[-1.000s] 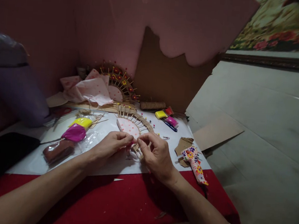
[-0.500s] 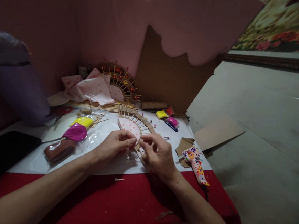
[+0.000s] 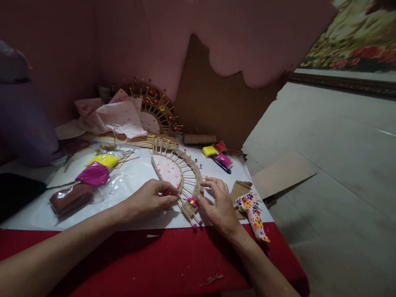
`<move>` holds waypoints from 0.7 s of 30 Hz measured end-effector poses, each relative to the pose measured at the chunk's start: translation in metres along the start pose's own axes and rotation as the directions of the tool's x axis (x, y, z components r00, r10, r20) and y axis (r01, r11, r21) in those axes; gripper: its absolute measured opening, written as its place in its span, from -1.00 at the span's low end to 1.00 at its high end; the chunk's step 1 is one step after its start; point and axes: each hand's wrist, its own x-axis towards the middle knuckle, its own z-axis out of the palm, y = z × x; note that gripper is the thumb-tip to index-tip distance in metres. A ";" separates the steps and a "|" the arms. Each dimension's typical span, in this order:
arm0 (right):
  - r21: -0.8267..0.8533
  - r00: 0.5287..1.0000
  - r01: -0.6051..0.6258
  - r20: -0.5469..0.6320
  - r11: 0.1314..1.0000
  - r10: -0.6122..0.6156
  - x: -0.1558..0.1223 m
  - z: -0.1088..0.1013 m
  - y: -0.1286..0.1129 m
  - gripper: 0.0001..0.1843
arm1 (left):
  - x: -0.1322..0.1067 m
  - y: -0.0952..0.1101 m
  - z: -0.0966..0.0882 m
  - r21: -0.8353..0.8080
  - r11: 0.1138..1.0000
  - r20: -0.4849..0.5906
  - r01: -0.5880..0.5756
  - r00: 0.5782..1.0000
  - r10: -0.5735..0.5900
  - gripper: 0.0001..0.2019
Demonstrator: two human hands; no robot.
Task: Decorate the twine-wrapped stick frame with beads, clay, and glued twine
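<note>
1. Centrally, a half-round stick frame (image 3: pixel 181 178) lies on the white sheet (image 3: pixel 130 228), between the two hands, its inner half-disc (image 3: pixel 166 170) covered in pink dotted cloth.
2. Thin sticks fan out from that half-disc to a curved woven band (image 3: pixel 196 169); a magenta flower (image 3: pixel 192 202) with a yellow middle sits on the band's near end.
3. The left hand (image 3: pixel 149 202) reaches the frame's inner side, thumb and forefinger close together at the sticks; whether they grip one, I cannot tell.
4. The right hand (image 3: pixel 222 210) is loosely spread along the band's outer edge, fingers bent, its thumb just beside the flower.
5. A magenta ball (image 3: pixel 194 226) tips a stick at the near end.
6. Right of the right hand, a flower-patterned gun-shaped tool (image 3: pixel 254 218) lies beside torn cardboard (image 3: pixel 240 188).
7. Left of the frame are bagged lumps: yellow (image 3: pixel 103 160), magenta (image 3: pixel 93 173) and brown (image 3: pixel 71 199).
8. Behind, a second decorated frame (image 3: pixel 171 115) stands near a twine roll (image 3: pixel 199 140).
</note>
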 end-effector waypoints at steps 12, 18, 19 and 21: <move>0.028 0.999 0.039 0.027 0.999 -0.039 -0.001 0.002 0.008 -0.71 | 0.003 -0.001 -0.001 0.094 0.996 0.003 -0.011 1.000 0.011 -0.67; 0.074 0.999 -0.013 0.038 0.997 0.010 0.000 0.000 0.010 -0.71 | 0.003 -0.001 -0.001 0.072 0.997 0.016 0.016 1.000 -0.017 -0.63; 0.069 0.999 -0.012 0.044 0.998 0.009 0.000 0.000 0.009 -0.70 | 0.003 -0.001 -0.001 0.073 0.997 0.016 0.012 1.000 -0.013 -0.63; 0.057 0.999 -0.014 0.049 0.998 0.011 0.000 0.000 0.008 -0.68 | 0.002 0.000 -0.001 0.079 0.997 0.013 0.000 1.000 -0.001 -0.64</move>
